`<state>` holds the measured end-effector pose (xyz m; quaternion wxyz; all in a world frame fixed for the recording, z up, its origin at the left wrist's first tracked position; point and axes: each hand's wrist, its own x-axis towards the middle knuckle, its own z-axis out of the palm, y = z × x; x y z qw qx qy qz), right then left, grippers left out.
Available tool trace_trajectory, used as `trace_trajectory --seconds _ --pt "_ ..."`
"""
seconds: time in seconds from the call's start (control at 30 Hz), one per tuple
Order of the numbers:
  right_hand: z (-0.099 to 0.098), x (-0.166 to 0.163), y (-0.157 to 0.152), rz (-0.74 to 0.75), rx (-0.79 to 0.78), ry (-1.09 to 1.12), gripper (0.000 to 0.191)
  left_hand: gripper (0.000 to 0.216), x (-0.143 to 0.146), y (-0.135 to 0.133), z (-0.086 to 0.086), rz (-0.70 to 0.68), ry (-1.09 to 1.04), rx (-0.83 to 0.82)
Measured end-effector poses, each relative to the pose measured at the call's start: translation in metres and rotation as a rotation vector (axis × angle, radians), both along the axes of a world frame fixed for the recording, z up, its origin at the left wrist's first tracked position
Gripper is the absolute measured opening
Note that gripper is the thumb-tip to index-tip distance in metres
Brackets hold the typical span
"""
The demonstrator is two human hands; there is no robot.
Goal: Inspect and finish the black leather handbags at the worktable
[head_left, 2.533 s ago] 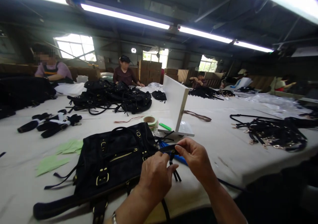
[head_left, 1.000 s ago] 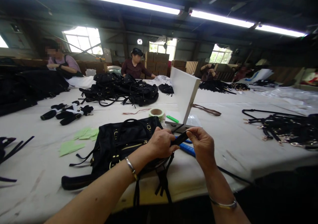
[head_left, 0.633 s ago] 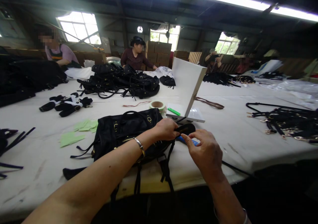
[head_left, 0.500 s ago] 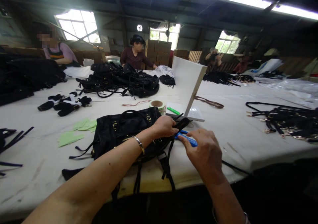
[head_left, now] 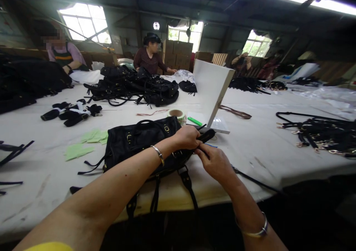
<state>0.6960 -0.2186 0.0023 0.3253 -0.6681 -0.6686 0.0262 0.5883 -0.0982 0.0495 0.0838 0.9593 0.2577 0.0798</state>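
A black handbag [head_left: 139,141] with gold buckles lies on the white table [head_left: 264,151] in front of me, its straps hanging over the near edge. My left hand [head_left: 187,136] is closed around a black strap end [head_left: 207,135] at the bag's right side. My right hand [head_left: 215,164] is just below it, fingers pinched together at the same strap piece. What lies under the fingertips is hidden. A thin black strap [head_left: 256,182] trails to the right from under my right hand.
A white angled board [head_left: 213,95], a tape roll [head_left: 176,114] and a green marker [head_left: 194,121] stand behind the bag. Green paper pieces [head_left: 83,143] lie to the left. Piles of black bags [head_left: 133,89] and straps [head_left: 319,134] cover the table. Other people sit at the far side.
My right hand let go of the strap end, dipped toward the blue tool on the table, then came back under my left hand. The blue tool is now covered. The view tilted lower.
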Motion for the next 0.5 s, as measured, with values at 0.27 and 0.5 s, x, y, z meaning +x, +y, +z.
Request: trace_trajectory --seconds 0.27,0.5 --pt "-0.002 0.012 0.012 0.156 0.042 0.026 0.025 0.022 0.005 0.001 -0.002 0.025 0.013 -0.008" --pt "-0.004 0.005 0.007 0.234 0.043 0.045 0.026 0.023 0.004 -0.005 -0.002 0.057 0.027 -0.012"
